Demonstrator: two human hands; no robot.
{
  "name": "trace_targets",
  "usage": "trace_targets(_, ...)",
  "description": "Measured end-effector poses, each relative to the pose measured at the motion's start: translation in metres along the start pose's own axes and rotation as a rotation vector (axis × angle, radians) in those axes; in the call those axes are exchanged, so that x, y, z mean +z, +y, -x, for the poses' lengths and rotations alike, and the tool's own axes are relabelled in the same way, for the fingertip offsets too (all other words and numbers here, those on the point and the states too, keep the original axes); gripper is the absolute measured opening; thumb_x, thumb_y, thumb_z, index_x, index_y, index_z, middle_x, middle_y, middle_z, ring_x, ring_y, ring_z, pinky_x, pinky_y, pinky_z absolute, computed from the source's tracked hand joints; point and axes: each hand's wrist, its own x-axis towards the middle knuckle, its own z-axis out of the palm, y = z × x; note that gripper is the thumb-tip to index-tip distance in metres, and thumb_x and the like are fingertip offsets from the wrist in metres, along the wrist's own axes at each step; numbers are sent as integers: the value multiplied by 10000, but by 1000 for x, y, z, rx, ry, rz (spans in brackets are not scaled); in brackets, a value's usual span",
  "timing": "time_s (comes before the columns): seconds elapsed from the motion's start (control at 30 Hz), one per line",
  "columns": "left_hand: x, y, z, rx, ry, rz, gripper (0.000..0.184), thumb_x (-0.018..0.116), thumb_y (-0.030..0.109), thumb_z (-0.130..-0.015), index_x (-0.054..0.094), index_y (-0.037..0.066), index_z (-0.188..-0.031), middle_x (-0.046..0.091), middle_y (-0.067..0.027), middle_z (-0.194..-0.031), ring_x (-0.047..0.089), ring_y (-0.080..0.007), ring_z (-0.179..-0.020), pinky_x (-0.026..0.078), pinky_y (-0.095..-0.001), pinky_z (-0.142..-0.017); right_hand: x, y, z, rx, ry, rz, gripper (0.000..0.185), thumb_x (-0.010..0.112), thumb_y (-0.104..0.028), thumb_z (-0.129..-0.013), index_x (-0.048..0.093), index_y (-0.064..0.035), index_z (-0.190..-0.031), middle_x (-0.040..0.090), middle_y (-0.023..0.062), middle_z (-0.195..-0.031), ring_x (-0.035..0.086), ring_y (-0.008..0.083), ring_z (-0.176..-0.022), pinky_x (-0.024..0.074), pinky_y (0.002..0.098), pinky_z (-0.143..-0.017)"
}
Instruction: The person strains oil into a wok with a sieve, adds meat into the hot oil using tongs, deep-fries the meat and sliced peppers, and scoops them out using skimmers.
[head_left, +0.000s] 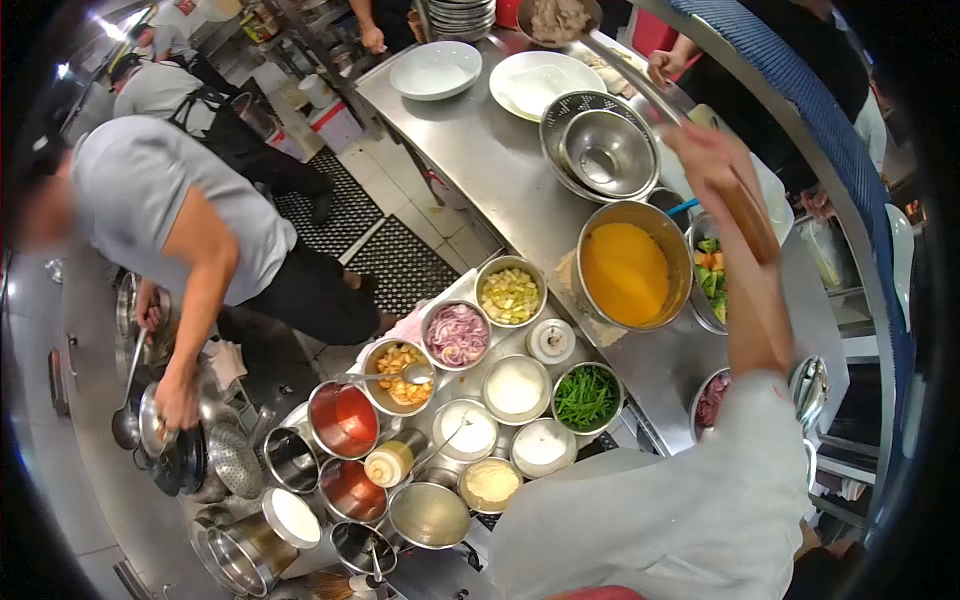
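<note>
My right hand [718,172], at the end of a grey sleeve, is closed around the long handle of a ladle [640,78]. Pale brown food [560,20] fills the ladle's bowl at the top edge, beyond a white plate [520,85]. Beneath the handle a small steel bowl [600,155] sits inside a perforated colander [556,118]. A pot of orange liquid [625,272] stands left of my forearm, and a bowl of cut vegetables [711,275] is beside it. My left hand is not visible.
Containers of red onion [458,335], green beans [586,398] and white powder [515,388] crowd the lower middle. A co-worker [190,215] works with pans at the left. Another person's hand [668,66] is near the ladle handle. Steel counter [460,150] borders the floor mats.
</note>
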Motion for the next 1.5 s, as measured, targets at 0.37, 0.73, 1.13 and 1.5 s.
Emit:
trace_targets(0.37,-1,-4,3,24,-23,-6,100,488,3,-878,549,-43,-942,555,-90,-823,530,-153,-658,434,-228,-523,6,28,191,342,230,622,712,574,-24,-783,262,-65,-1422,477,7,-689,427,62,-429,347,219,-331)
trace_targets(0.73,-298,81,74,398,182,437,104,480,-14,-886,543,-55,-957,555,-90,-839,530,-144,-659,437,-210,-515,5,34,278,196,-246,120,572,479,-74,-848,345,-90,-1404,507,88,-1088,482,95,-722,400,175,-636)
trace_targets(1.13,-561,90,289,331,274,371,134,403,6,-924,422,-26,-1053,495,-70,-793,346,-44,-482,250,-177,-359,189,204,494,1166,-940,189,730,579,53,-760,247,-28,-1406,411,30,-615,301,54,-322,268,204,-261)
trace_targets(1.5,-638,49,330,295,189,430,143,439,-3,-907,418,-16,-1048,515,-64,-806,337,-28,-496,249,-167,-377,323,324,648,552,-1838,939,731,578,40,-769,264,-77,-1419,491,23,-769,475,83,-492,387,231,-365)
